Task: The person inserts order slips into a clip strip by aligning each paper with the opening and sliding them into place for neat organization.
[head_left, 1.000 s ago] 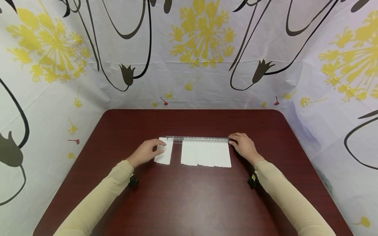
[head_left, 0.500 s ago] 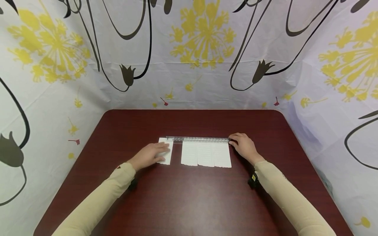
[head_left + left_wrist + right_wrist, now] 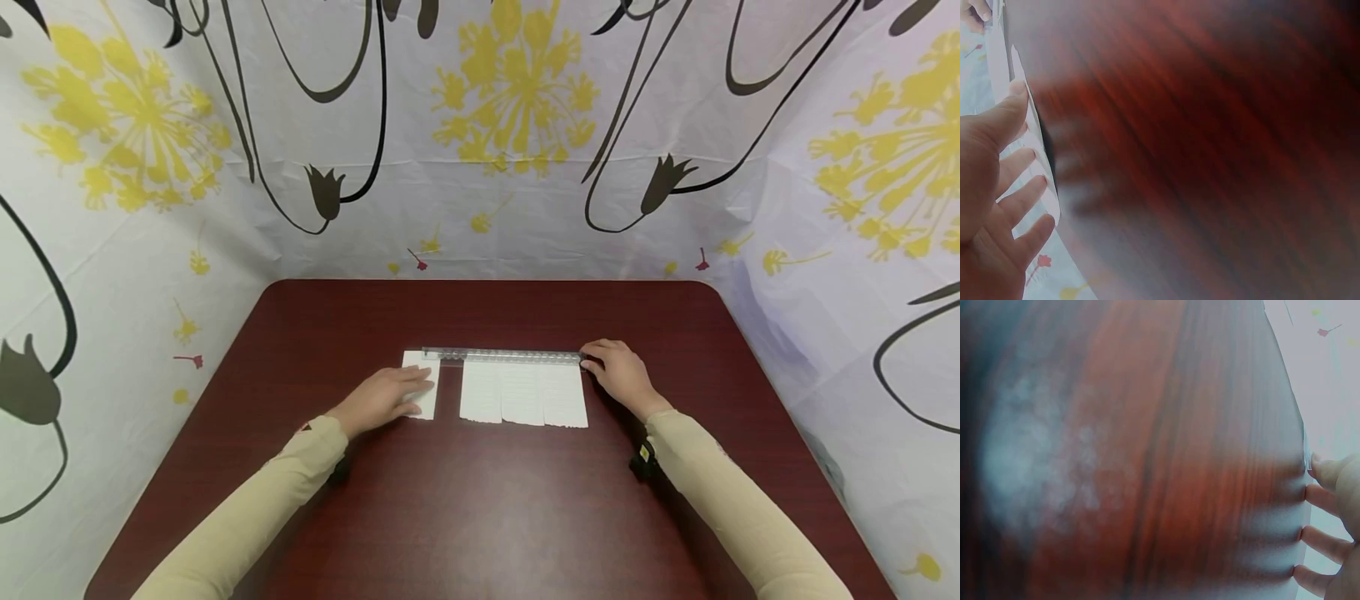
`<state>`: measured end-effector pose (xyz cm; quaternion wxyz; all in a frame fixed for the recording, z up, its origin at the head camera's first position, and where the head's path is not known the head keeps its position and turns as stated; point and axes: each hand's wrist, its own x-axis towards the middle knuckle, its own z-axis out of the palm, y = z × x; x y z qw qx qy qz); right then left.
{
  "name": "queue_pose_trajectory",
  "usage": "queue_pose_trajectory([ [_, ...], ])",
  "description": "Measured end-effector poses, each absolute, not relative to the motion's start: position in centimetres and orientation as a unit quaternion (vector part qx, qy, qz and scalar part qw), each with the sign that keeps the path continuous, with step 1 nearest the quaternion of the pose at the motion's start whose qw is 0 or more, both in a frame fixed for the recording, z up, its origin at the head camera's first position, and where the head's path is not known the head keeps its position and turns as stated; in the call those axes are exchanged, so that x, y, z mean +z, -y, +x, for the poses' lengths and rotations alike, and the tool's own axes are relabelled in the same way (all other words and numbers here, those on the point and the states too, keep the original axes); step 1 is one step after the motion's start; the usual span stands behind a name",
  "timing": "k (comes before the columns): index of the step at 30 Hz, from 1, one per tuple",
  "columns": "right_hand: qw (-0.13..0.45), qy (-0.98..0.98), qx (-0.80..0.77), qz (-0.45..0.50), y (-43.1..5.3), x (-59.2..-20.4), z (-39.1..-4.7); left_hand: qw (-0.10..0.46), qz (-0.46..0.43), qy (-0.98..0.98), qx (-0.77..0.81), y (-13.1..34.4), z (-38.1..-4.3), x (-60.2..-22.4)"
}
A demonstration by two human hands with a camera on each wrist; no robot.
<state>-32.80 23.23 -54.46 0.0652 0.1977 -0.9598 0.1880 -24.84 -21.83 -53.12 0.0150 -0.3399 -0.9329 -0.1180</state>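
Note:
A clear ruler [image 3: 517,356] lies across the top edges of white paper pieces. My right hand [image 3: 621,371] pinches its right end between thumb and finger; in the right wrist view the other fingers [image 3: 1322,544] rest spread on the table. My left hand [image 3: 386,398] lies with extended fingers on a narrow paper strip [image 3: 428,403], covering much of it. In the left wrist view the thumb and fingertips touch this paper [image 3: 1051,206]. Right of a gap, three more strips [image 3: 480,392] stand side by side, with ragged bottom edges and faint lines.
The dark red-brown table [image 3: 495,500] has rounded far corners. A white cloth [image 3: 517,225] with yellow and dark flower prints hangs behind it and at both sides. A small black device [image 3: 642,461] sits at the right wrist.
My left hand has shifted a little right and down onto the strip, and its fingers have straightened flat over it. The right hand, ruler and other strips stay in place.

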Motion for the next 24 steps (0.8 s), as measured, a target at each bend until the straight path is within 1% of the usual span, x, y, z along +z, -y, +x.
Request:
queue_pose_trajectory([
  [4,0.064,0.960,0.188,0.199,-23.3,-54.4,-32.7,0.018,-0.341,0.933,-0.117,21.6,-24.8,-53.2],
  [17,0.059,0.961,0.187,0.196,-23.3,-54.3,-32.6,-0.001,-0.327,0.940,-0.101,20.4,-24.8,-53.1],
  [24,0.057,0.962,0.184,0.195,-23.3,-54.4,-32.7,0.006,-0.329,0.939,-0.097,20.2,-24.7,-53.1],
])
